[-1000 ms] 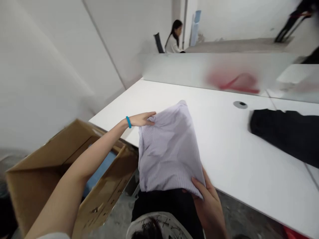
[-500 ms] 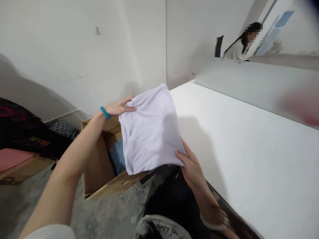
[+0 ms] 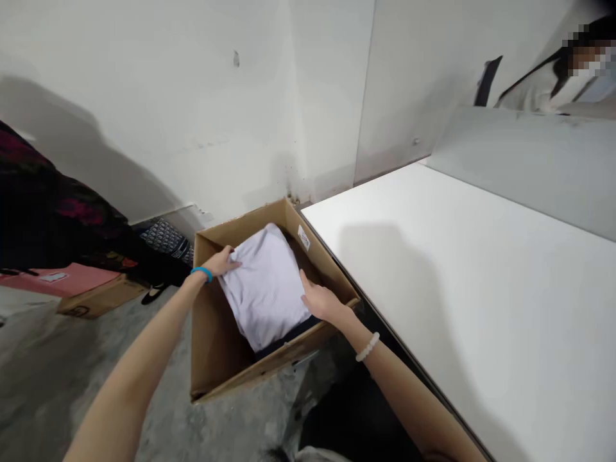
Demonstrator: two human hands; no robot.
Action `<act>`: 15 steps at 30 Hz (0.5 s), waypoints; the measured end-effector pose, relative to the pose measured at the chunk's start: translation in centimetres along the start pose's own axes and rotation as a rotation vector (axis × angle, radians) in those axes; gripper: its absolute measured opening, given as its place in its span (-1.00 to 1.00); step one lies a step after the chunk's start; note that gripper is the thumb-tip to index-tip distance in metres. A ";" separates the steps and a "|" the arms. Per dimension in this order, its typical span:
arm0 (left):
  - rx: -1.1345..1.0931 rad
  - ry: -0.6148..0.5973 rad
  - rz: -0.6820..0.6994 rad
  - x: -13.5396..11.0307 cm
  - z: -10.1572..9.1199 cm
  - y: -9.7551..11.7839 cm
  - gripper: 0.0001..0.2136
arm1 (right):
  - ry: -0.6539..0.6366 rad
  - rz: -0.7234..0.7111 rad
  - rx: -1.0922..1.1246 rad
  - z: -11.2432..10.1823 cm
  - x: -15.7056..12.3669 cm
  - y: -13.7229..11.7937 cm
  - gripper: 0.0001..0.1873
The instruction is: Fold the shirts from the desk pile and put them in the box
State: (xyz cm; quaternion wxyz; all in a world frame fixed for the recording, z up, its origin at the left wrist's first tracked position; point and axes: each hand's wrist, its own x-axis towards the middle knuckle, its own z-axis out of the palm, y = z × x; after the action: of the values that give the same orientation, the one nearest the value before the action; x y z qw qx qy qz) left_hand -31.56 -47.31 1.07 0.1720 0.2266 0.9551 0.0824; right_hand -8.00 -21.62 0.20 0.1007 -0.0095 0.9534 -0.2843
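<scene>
Left hand [image 3: 221, 262] pinching the folded cloth [image 3: 269, 282], right hand [image 3: 323, 301] half-open along its edge, hold unclear, I'd settle it flat in the box [image 3: 209, 340] beneath them.

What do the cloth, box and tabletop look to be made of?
Cloth: thin, matte woven fabric, maybe cotton, given its soft creases.
Box: almost surely cardboard, dull brown with thin flat walls and scuffed edges.
Tabletop: smooth, satin white board, perhaps laminate, from its even colour; its core is hidden.
</scene>
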 end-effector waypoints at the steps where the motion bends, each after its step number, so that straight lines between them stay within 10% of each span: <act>1: 0.029 -0.022 -0.046 0.6 1.5 -0.1 -0.31 | -0.028 0.043 -0.123 0.2 0.0 0.2 -0.32; 11: 0.173 -0.247 -0.109 3.9 18.5 8.4 -0.25 | 0.071 -0.025 -0.179 0.4 -2.2 -0.1 -0.67; 15: 0.248 -0.270 -0.153 3.6 22.5 10.5 -0.26 | 0.130 -0.019 -0.147 0.5 -2.0 -0.3 -0.65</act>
State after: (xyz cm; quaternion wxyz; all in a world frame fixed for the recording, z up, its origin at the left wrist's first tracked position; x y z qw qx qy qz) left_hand -22.08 -34.58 -18.40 0.2750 0.1817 0.9407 -0.0802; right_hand -5.92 -22.01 0.35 0.0348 -0.0072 0.9760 -0.2147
